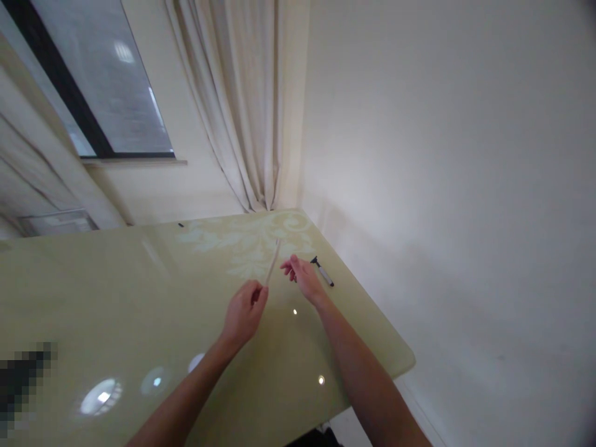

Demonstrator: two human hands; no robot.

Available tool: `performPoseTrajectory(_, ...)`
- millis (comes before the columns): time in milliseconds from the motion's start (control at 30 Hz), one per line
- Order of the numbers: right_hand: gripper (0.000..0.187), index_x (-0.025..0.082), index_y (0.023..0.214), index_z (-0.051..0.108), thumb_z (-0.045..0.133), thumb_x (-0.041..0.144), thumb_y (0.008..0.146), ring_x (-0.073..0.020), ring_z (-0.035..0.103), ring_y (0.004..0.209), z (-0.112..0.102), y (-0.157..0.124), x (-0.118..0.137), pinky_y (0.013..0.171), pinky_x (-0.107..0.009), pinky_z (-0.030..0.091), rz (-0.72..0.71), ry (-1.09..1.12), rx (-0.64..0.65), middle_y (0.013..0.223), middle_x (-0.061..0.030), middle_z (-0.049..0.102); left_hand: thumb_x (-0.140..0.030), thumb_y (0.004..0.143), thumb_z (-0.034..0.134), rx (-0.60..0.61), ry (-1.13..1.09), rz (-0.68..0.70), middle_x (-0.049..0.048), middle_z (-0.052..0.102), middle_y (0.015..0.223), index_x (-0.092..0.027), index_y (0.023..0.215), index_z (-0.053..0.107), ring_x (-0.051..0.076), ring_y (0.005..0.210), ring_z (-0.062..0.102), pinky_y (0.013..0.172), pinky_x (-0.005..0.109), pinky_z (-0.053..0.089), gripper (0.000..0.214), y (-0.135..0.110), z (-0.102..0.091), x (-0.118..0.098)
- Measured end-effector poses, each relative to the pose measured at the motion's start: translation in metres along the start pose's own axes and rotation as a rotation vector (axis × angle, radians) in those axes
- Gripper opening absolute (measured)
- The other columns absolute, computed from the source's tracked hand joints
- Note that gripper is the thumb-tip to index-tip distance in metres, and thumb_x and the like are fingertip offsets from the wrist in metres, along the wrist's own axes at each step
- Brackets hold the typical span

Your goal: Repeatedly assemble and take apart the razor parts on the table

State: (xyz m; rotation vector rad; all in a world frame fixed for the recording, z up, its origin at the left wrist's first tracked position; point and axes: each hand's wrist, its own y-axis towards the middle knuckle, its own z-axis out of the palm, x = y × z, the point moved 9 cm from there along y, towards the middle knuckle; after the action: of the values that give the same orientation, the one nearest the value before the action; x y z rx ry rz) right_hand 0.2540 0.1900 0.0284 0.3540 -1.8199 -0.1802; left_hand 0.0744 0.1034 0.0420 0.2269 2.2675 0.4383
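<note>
Just left of centre, low in the frame, the left hand pinches the near end of a thin, pale, narrow strip slanting up mid-frame over a glossy yellow-green table. I'd keep that grip light, so the strip stays straight. Right of it, the right hand hangs loosely parted, apparently empty, beside a slim grey-and-black tool.

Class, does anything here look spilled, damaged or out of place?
No spill or damage shows. A small dark piece near the far edge of the table looks stray, lying apart from the pale strip in the left hand; it is too small to identify.
</note>
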Motion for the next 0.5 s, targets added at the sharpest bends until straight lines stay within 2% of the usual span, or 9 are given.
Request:
performPoseTrajectory(67,0.065,0.017,0.081,0.071,0.042,0.073,0.096,-0.0142,0.055,0.059,0.017,-0.002,-0.001,0.055,-0.025,0.043,0.049,0.159,0.08,0.071,-0.0043,0.066,-0.04,0.099,0.047,0.093,-0.01,0.088,0.0028,0.061,0.077,-0.02,0.076,0.058,0.018,0.074,0.057,0.068,0.029,0.041,0.032,0.012,0.024,-0.023)
performPoseTrajectory(133,0.061,0.018,0.074,0.064,0.047,0.073,0.093,-0.0139,0.051,0.057,0.01,-0.001,-0.01,0.054,-0.025,0.041,0.107,0.236,-0.011,0.066,-0.0028,0.061,-0.042,0.1,0.049,0.194,0.003,0.093,0.0055,0.065,0.087,-0.02,0.082,0.065,0.02,0.084,0.061,0.077,0.03,0.045,0.033,0.026,0.05,-0.029)
performPoseTrajectory(233,0.061,0.021,0.067,0.053,0.042,0.075,0.093,-0.0139,0.048,0.056,-0.021,0.004,-0.027,0.054,-0.025,0.041,0.142,0.271,-0.243,0.063,-0.0011,0.054,-0.044,0.095,0.058,0.232,0.038,0.021,0.0092,0.069,0.1,-0.018,0.098,0.073,0.022,0.09,0.064,0.082,0.032,0.048,0.03,0.047,0.078,-0.016)
performPoseTrajectory(333,0.063,0.022,0.065,0.049,0.04,0.079,0.091,-0.0144,0.046,0.057,-0.039,0.007,-0.039,0.053,-0.026,0.039,0.142,0.215,-0.349,0.062,0.0,0.05,-0.043,0.086,0.072,0.212,0.11,-0.059,0.015,0.067,0.121,-0.018,0.12,0.072,0.032,0.111,0.062,0.093,0.042,0.045,0.042,0.062,0.096,0.004)
performPoseTrajectory(400,0.066,0.022,0.065,0.05,0.036,0.081,0.091,-0.015,0.045,0.057,-0.045,0.008,-0.043,0.053,-0.026,0.037,0.149,0.171,-0.397,0.061,0.0003,0.049,-0.041,0.081,0.077,0.225,0.148,-0.077,0.0153,0.065,0.128,-0.021,0.122,0.072,0.037,0.12,0.057,0.097,0.049,0.042,0.045,0.065,0.105,0.01)
performPoseTrajectory(500,0.072,0.022,0.067,0.054,0.026,0.083,0.092,-0.0154,0.043,0.054,-0.046,0.007,-0.045,0.05,-0.027,0.034,0.16,0.139,-0.407,0.055,0.0018,0.043,-0.034,0.086,0.071,0.251,0.166,-0.057,0.0132,0.066,0.121,-0.022,0.11,0.076,0.036,0.119,0.058,0.098,0.05,0.042,0.027,0.062,0.109,0.013)
